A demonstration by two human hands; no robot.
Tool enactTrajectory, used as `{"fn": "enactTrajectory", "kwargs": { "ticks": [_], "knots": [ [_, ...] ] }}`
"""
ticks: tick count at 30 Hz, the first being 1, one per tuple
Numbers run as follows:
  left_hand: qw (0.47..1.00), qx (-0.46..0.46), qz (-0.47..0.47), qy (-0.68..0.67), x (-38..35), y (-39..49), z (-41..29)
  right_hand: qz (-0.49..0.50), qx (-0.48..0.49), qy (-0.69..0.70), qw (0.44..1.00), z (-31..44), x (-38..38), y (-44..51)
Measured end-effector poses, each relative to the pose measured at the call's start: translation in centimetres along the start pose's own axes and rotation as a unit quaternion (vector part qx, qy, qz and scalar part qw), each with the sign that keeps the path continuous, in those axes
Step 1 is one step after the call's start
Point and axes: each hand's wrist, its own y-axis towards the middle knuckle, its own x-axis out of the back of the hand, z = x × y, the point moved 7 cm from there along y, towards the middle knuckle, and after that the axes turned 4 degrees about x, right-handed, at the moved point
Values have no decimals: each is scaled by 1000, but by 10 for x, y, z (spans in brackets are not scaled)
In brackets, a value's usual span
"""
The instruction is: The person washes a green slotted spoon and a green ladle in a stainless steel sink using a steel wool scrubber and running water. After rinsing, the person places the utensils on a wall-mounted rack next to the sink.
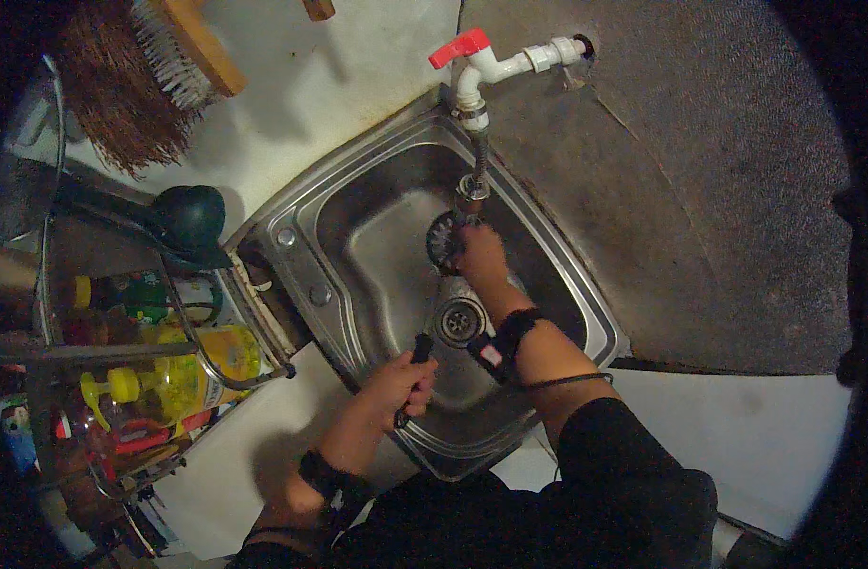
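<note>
Below me is a stainless steel sink (395, 249) with a round drain strainer (460, 322). My left hand (402, 387) grips a black handle (422, 348) over the sink's near left rim; what the handle belongs to cannot be told. Deeper in the basin, my right hand (480, 249) is closed around part of a dark round ribbed object (443, 242), too blurred to name, beneath the hose end (474, 186) of the tap. The white plastic tap (476, 75) has a red lever (461, 47). Black straps are on both wrists.
A metal rack (121, 352) at the left holds yellow liquid bottles (206, 363) and several other containers. A scrub brush (192, 50), a brown bristle broom (121, 92) and a dark green rounded object (192, 220) are at the upper left. A dark rough wall or panel (661, 178) adjoins the sink's right side.
</note>
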Motion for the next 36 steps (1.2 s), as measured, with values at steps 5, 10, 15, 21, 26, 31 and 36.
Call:
{"fn": "enactTrajectory", "kwargs": {
  "ticks": [5,10,15,21,26,31,36],
  "knots": [
    [999,-23,-17,27,-2,2,2,-101,168,17,980,30,15,-3],
    [1000,-4,-13,-4,9,0,3,-77,113,29,990,14,20,-14],
    [999,7,29,33,-7,9,16,-143,158,164,963,20,15,-15],
    [999,-10,35,13,3,1,5,-83,133,58,986,-2,10,-14],
    [998,-3,61,26,-5,21,11,-79,114,121,983,12,13,-13],
    [994,1,91,-59,11,44,4,105,148,233,956,54,-16,-80],
    [988,-6,123,-94,9,46,2,20,112,246,963,48,6,-97]
  ]
}}
